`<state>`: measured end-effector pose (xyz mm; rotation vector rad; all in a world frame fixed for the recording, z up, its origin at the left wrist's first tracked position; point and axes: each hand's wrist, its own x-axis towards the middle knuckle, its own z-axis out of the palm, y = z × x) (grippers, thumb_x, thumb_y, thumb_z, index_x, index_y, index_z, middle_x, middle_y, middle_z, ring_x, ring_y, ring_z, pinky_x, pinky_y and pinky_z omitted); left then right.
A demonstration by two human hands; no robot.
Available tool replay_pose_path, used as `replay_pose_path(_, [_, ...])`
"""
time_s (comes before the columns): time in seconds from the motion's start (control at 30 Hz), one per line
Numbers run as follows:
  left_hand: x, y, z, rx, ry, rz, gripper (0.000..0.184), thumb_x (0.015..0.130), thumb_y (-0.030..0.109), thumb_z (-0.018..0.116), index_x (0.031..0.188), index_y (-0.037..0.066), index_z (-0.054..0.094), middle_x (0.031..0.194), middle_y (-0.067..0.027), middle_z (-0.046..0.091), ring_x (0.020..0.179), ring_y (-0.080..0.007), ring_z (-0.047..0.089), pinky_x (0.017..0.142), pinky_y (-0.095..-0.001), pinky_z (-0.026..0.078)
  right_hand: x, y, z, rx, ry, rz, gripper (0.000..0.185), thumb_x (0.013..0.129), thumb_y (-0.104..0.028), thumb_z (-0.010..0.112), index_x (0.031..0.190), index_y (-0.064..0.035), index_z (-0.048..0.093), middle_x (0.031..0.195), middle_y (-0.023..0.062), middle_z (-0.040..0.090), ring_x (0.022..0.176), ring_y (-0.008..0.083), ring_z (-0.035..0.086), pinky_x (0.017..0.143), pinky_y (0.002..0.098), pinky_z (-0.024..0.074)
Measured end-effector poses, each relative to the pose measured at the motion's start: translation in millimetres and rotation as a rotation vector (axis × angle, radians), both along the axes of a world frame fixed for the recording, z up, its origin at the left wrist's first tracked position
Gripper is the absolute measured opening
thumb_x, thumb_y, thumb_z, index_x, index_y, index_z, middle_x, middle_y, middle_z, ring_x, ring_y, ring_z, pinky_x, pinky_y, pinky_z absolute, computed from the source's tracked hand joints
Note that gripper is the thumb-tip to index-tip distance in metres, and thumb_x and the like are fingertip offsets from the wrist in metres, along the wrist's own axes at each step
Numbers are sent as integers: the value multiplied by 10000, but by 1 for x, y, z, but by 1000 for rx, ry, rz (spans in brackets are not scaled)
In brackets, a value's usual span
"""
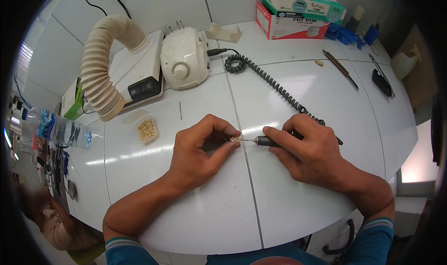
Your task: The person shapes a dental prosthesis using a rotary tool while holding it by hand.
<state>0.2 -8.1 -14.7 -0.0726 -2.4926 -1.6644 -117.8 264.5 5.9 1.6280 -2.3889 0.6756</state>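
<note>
Near the middle of the white table (209, 223), my left hand (200, 146) pinches a small cream-coloured piece (235, 139) between thumb and fingertips. My right hand (307, 148) is wrapped round a dark rotary handpiece (266, 141), held nearly level and pointing left. Its thin metal bit (248, 140) reaches to the small piece; whether they touch is too small to tell. A coiled black cable (279, 91) runs from the handpiece side back to a cream control box (184, 57). Left of my left hand is a clear container (148, 129) of small yellowish pieces.
A ribbed hose (100, 64) arches from a white unit at the back left, beside a water bottle (60, 129). Mask boxes (298, 13) stand at the back. A brown pen-like tool (341, 69) lies at the right. Another person (60, 223) is at the far left.
</note>
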Motion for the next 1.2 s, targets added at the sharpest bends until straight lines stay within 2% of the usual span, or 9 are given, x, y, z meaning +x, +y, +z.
replay_pose_path(0.27, [1, -1, 2, -25, -7, -28, 263, 1029, -109, 787, 1242, -18, 663, 1216, -150, 805, 1185, -207, 810, 1051, -348, 674, 1, 0, 1, 13, 6, 9, 401, 938, -159, 931, 1320, -90, 834, 981, 69, 629, 827, 193, 645, 580, 337, 504])
replay_pose_path(0.37, [-2, -1, -7, 24, 118, 8, 225, 1017, -41, 827, 1215, -3, 728, 1116, -117, 847, 1035, -213, 854, 960, -340, 691, 1, -1, 0, 5, 6, 12, 406, 938, -160, 933, 1324, -89, 832, 980, 68, 626, 824, 194, 646, 577, 338, 503])
replay_pose_path(0.47, [-2, 0, -7, 137, 80, 15, 205, 1017, -62, 816, 1203, -24, 737, 1190, -137, 825, 1091, -215, 838, 990, -338, 694, 1, -1, 1, -3, 0, 11, 412, 936, -160, 935, 1329, -91, 832, 979, 68, 624, 820, 195, 648, 574, 339, 504])
replay_pose_path(0.67, [-4, -2, -3, 152, 102, -11, 218, 1003, -82, 822, 1213, -54, 774, 1333, -162, 756, 1166, -204, 797, 1012, -324, 697, 2, -1, -1, -23, -5, 3, 434, 930, -167, 943, 1343, -96, 828, 983, 70, 626, 820, 198, 654, 579, 341, 515])
replay_pose_path(0.87, [-4, -2, 2, 112, 61, -43, 338, 971, -53, 876, 1296, -24, 789, 1336, -151, 764, 1104, -177, 794, 1012, -322, 696, 3, -2, -1, -20, 6, -9, 446, 924, -179, 948, 1345, -96, 828, 991, 77, 633, 843, 202, 663, 594, 341, 529])
replay_pose_path(1.2, [-6, -2, 2, -80, 56, -72, 338, 969, 2, 893, 1300, 13, 829, 1328, -147, 781, 1081, -198, 814, 954, -325, 690, 6, -3, -2, -10, 33, 4, 411, 912, -182, 944, 1303, -110, 842, 976, 55, 617, 850, 193, 659, 598, 342, 522])
